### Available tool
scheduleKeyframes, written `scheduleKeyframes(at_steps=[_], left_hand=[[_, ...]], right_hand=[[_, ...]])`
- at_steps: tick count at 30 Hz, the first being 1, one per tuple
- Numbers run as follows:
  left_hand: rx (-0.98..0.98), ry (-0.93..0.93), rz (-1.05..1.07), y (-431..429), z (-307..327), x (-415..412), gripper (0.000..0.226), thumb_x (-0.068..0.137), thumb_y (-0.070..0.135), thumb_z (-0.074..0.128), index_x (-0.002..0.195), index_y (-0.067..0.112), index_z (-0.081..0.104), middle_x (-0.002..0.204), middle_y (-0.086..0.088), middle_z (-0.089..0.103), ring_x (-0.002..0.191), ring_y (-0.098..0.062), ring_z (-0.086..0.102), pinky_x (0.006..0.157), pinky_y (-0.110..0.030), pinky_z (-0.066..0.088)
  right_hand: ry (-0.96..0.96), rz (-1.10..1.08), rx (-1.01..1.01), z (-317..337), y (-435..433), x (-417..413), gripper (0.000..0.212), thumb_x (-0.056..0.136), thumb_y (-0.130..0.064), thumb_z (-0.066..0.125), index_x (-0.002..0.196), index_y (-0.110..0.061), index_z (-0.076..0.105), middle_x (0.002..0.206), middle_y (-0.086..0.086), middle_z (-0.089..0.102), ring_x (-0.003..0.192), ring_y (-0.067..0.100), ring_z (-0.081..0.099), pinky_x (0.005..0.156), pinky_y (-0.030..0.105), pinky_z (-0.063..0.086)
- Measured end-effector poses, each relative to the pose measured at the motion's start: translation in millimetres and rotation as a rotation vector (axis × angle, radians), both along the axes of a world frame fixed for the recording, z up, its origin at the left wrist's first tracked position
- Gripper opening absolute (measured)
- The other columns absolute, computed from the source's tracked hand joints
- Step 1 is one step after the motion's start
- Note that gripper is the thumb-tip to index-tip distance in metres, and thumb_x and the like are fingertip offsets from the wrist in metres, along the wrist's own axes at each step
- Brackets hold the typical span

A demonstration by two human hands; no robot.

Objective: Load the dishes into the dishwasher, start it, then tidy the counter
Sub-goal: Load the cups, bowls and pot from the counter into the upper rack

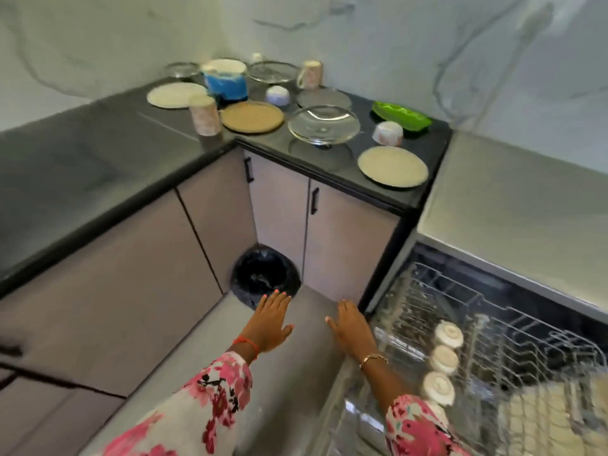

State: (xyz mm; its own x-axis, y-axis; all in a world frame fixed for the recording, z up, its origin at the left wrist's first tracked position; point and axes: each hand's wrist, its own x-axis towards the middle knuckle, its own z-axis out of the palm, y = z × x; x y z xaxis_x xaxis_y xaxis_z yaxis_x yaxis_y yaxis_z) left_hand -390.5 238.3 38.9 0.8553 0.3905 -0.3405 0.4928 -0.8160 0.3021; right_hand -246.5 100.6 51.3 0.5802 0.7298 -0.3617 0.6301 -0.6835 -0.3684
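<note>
Left hand (271, 319) and right hand (350, 327) both empty, fingers extended, left of dishwasher rack (513, 330); cream plate (393, 166) beyond rack lies nearest; advise lifting it level.

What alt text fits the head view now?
Left hand and right hand hover open beside the pulled-out dishwasher rack holding upturned white bowls. Plates, glass lids, mugs and a blue pot sit on the counter.

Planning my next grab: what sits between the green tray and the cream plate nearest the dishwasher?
A white bowl sits between the green tray and that cream plate, seen in the head view.
</note>
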Motion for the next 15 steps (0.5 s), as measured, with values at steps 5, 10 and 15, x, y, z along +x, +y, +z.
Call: scheduleKeyframes(at_steps=[5, 10, 15], left_hand=[[0.063, -0.09, 0.023, 104, 6, -46, 0.086, 0.076, 0.055, 0.021, 0.135, -0.004, 0.042, 0.143, -0.021, 0.04, 0.135, -0.04, 0.034, 0.109, -0.057, 0.022], [0.136, -0.173, 0.117, 195, 28, -68, 0.09, 0.073, 0.059, 0.012, 0.147, 0.007, 0.019, 0.156, -0.009, 0.015, 0.146, -0.024, 0.004, 0.117, -0.041, -0.001], [0.18, -0.237, 0.201, 274, 32, -62, 0.066, 0.094, 0.044, 0.035, 0.147, 0.008, 0.017, 0.157, -0.007, 0.012, 0.146, -0.022, 0.001, 0.117, -0.038, -0.003]], right_hand=[[-0.08, 0.08, 0.003, 13, 91, -52, 0.053, 0.099, -0.033, 0.038, 0.138, 0.003, 0.033, 0.145, 0.019, 0.034, 0.137, 0.029, 0.031, 0.11, 0.034, 0.025], [-0.112, 0.111, 0.117, 25, 180, -72, 0.044, 0.098, -0.033, 0.042, 0.127, -0.001, 0.043, 0.13, 0.016, 0.045, 0.122, 0.032, 0.043, 0.101, 0.034, 0.033], [-0.143, 0.135, 0.191, 35, 266, -54, 0.041, 0.098, -0.032, 0.041, 0.123, 0.0, 0.045, 0.128, 0.014, 0.046, 0.12, 0.03, 0.045, 0.1, 0.032, 0.036]])
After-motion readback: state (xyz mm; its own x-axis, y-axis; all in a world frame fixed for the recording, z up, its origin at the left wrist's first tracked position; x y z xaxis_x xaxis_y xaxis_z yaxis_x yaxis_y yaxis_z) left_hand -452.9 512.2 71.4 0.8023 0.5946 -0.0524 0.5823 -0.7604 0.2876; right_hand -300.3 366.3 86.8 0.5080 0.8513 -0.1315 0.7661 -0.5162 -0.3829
